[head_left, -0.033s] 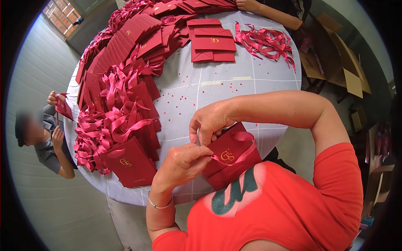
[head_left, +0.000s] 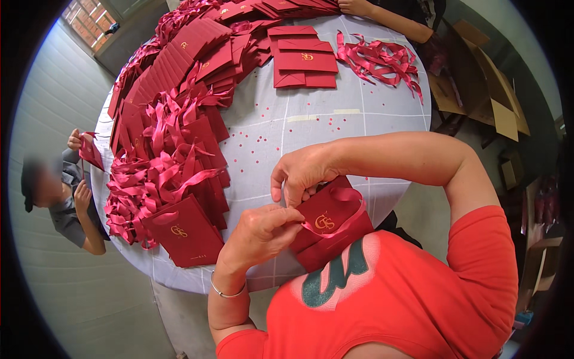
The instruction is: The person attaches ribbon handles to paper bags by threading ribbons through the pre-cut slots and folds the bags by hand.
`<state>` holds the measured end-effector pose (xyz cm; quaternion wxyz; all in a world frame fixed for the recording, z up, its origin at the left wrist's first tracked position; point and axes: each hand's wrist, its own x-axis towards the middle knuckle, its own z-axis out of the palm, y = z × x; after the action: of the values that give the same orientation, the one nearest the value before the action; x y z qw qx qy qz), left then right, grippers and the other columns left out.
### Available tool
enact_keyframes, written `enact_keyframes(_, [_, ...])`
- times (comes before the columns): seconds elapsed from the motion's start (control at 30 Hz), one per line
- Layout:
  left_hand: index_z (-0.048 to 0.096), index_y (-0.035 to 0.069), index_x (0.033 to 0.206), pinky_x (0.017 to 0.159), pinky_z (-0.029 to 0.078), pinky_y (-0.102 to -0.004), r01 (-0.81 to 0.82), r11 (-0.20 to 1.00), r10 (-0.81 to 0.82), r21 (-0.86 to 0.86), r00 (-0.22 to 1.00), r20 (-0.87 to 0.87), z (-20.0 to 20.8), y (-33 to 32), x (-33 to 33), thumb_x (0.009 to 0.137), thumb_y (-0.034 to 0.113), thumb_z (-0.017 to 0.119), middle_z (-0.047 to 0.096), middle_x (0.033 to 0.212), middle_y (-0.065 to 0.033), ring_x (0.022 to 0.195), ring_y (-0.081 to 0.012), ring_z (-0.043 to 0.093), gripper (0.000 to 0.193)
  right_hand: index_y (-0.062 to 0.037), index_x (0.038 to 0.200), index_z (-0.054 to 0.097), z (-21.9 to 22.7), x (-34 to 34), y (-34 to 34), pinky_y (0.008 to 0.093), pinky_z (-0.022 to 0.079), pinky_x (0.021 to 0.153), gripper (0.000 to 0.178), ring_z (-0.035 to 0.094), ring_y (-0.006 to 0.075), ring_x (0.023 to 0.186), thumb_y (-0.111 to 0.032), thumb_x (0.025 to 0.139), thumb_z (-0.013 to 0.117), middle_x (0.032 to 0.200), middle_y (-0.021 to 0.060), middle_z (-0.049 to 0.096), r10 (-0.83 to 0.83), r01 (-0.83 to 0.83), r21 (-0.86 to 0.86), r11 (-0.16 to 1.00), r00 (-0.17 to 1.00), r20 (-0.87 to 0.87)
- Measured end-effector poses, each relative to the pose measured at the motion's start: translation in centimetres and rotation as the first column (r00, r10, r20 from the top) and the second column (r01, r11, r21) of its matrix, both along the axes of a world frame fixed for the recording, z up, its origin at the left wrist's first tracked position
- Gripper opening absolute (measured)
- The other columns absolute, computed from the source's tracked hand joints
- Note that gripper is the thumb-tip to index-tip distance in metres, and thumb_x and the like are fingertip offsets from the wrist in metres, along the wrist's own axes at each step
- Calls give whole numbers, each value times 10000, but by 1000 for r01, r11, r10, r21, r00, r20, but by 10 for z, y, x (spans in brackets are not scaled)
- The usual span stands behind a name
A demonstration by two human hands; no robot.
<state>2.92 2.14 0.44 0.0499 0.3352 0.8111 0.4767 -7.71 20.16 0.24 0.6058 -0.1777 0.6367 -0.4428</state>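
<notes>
A dark red paper gift bag point(head_left: 320, 206) with a gold emblem lies tilted at the table's near edge, against my shirt. A pink-red ribbon point(head_left: 357, 218) loops across its front as a handle. The thumb and forefinger of my left hand point(head_left: 261, 233) pinch the ribbon's end at the bag's left side. My right hand point(head_left: 308, 173) bends over the bag's upper left corner, fingers curled inward beside the left fingertips. What those right fingers grip is hidden. Left of my left wrist, another red gift bag point(head_left: 186, 233) leans on a ribboned pile.
Rows of red bags point(head_left: 164, 66) and ribbon handles point(head_left: 161, 173) cover the table's left side. Flat bags point(head_left: 305, 60) and loose ribbons point(head_left: 382, 63) lie at the far side. Small red dots dot the cloth point(head_left: 251, 185). Another person point(head_left: 66, 200) holds a bag at left; cardboard boxes point(head_left: 478, 84) stand right.
</notes>
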Motion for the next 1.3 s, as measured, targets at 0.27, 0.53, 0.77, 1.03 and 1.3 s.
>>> enact_keyframes(0.27, [673, 38, 921, 587, 518, -339, -2, 994, 6, -106, 999, 38, 6, 5, -2, 754, 27, 739, 646, 728, -125, 640, -266, 651, 181, 5, 1021, 550, -9, -13, 9, 262, 447, 509, 423, 561, 105, 605, -30, 677, 793, 761, 62, 669, -412, 405, -77, 911, 882, -228])
enact_keyframes(0.53, [651, 24, 967, 616, 527, -338, 19, 994, -12, -104, 997, 71, 2, 2, -5, 762, 32, 740, 676, 784, -146, 664, -282, 665, 223, 13, 867, 616, -17, -3, 47, 286, 509, 672, 172, 624, 128, 721, -112, 811, 720, 797, 73, 676, -543, 402, -383, 831, 445, -712])
enact_keyframes(0.77, [570, 17, 1023, 594, 508, -331, -198, 972, 222, -130, 951, 214, 4, 2, -7, 742, 46, 709, 665, 742, -143, 617, -249, 654, 315, 15, 900, 690, -10, 45, 93, 289, 492, 633, 162, 590, 105, 678, -141, 858, 699, 729, 69, 669, -432, 437, -188, 880, 571, -698])
enact_keyframes(1.03, [617, 41, 958, 590, 499, -379, -321, 909, 299, -267, 947, -121, -2, 3, -18, 727, 44, 654, 635, 796, -125, 633, -279, 635, 233, 17, 900, 686, -11, 42, 86, 294, 495, 629, 149, 602, 137, 667, -124, 854, 701, 744, 95, 676, -362, 371, -150, 917, 612, -703])
enact_keyframes(1.3, [614, 48, 967, 638, 512, -396, -297, 922, 263, -249, 951, -161, -9, 2, -19, 734, 44, 647, 624, 878, -126, 699, -308, 636, 236, -50, 987, 726, -31, -10, 51, 347, 510, 686, 200, 633, 241, 736, -177, 832, 729, 862, 127, 661, -403, 345, -309, 886, 245, -882])
